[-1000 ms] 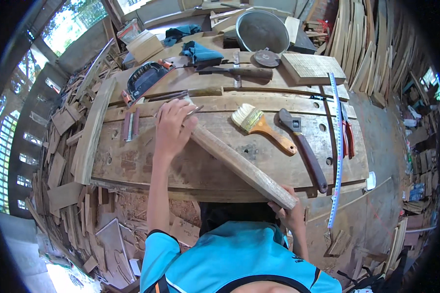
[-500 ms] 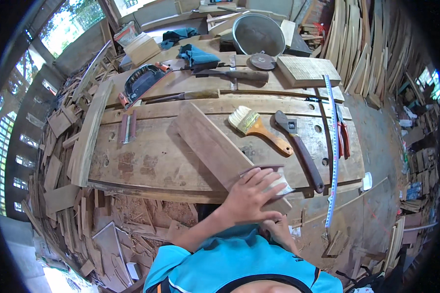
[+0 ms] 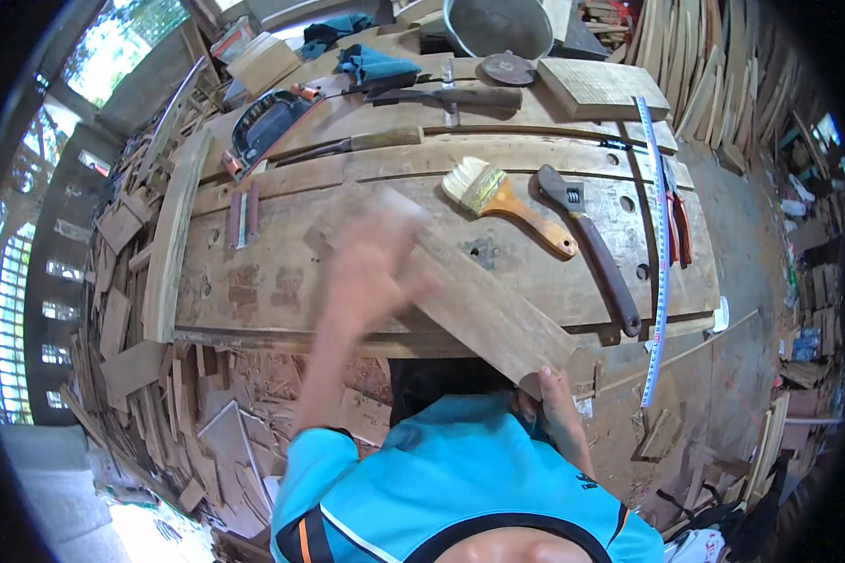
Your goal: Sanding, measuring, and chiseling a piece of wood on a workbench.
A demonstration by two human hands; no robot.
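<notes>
A long flat wooden board [image 3: 498, 310] lies slantwise over the front edge of the workbench [image 3: 244, 310], its near end close to my body. My left hand [image 3: 368, 267], smeared by motion, is over the board's far end, pressing a pale sanding block [image 3: 401, 206] with brown edges, also blurred. My right hand [image 3: 559, 403] grips the near end, thumb on top and fingers partly hidden beneath. Right of the board lie a wide paintbrush [image 3: 507, 205] with a wooden handle and an adjustable wrench [image 3: 591, 249].
A measuring tape strip [image 3: 660, 253] and red-handled pliers [image 3: 681, 230] lie along the bench's right side. Farther back are chisels [image 3: 469, 97], a clamp-like black tool [image 3: 268, 127], a thick wood block [image 3: 603, 89] and a metal basin [image 3: 499, 28]. Wood scraps [image 3: 122, 319] heap at left.
My left hand has slid the sanding block from the board's near end to its far end. The right hand still holds the near end. The view has shifted slightly.
</notes>
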